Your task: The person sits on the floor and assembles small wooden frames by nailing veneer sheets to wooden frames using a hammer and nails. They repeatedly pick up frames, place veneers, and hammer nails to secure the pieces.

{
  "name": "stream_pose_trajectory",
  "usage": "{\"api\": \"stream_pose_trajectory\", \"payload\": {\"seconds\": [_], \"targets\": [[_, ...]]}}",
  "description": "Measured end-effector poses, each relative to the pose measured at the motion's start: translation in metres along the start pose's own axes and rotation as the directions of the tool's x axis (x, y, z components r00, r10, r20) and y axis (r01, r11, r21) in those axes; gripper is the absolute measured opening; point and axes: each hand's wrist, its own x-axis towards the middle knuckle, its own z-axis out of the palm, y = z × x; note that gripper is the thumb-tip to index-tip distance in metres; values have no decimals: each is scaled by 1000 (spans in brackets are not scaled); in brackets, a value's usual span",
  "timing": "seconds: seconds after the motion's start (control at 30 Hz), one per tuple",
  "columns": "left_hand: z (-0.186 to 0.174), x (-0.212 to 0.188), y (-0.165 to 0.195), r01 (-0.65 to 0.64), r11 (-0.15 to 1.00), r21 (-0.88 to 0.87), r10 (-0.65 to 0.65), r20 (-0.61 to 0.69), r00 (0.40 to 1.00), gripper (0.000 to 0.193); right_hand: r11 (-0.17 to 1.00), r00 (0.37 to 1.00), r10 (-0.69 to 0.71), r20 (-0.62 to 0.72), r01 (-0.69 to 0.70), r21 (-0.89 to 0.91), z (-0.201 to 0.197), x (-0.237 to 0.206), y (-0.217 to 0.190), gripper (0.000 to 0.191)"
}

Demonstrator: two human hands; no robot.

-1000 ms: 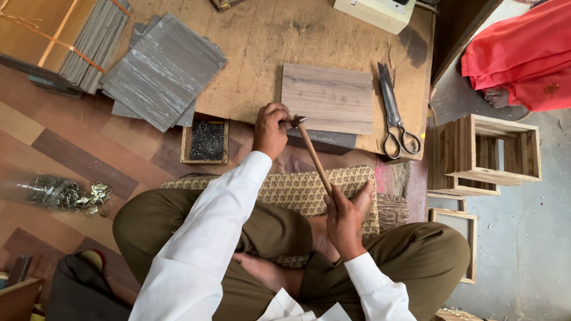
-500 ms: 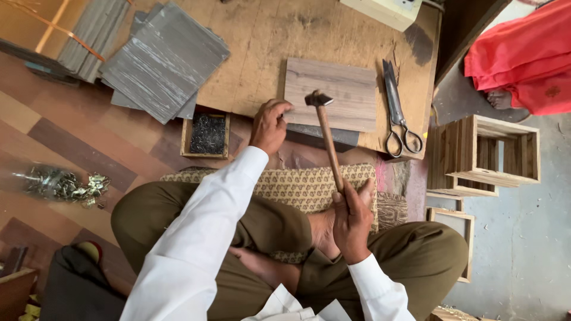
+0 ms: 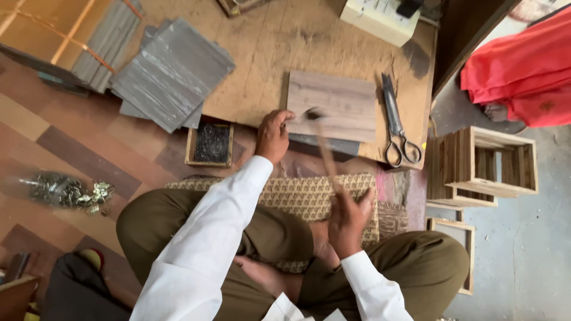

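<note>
Wood panel point(image 3: 333, 107), pale grey-brown, lies flat on the plywood work board point(image 3: 262, 65) at centre frame, its near edge overhanging a darker strip; left hand point(image 3: 272, 135) presses fingertips against the panel's left near corner, apparently to pin it; that hand grasps nothing visible, though whether a small nail sits under the fingers cannot be told. Right hand point(image 3: 350, 217) is clenched round the handle of a hammer point(image 3: 321, 142), motion-blurred, head near the pinned corner just beside the left fingers; handle runs up from lower centre. Person sits cross-legged on a patterned mat point(image 3: 309, 193), knees below the board. Around: scissors point(image 3: 397, 131) right of the panel, apart from it; small tray of dark nails point(image 3: 210, 144) left of the left hand; stack of grey boards point(image 3: 169, 74) upper left; slatted wooden crate point(image 3: 485, 163) at right. Nothing lies between hammer and panel.
</note>
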Motion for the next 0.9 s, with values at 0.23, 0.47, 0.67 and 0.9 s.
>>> {"api": "stream_pose_trajectory", "payload": {"seconds": [0.23, 0.47, 0.67, 0.9], "targets": [[-1, 1, 3, 35, 996, -88, -34, 10, 999, 37, 997, 1000, 24, -8, -23, 80, -2, -7, 1, 29], [-2, 1, 1, 20, 999, -25, -20, -13, 1000, 40, 996, 994, 49, 95, -56, 73, -14, -9, 13, 30], [-10, 2, 12, 73, 990, -125, -72, 11, 997, 40, 628, 740, 604, 297, -671, 394, -48, -27, 17, 29], [-18, -18, 30, -126, 977, 170, 109, 108, 988, 28, -45, 168, 631, 758, -967, 252, -83, -82, -19, 31]]}}
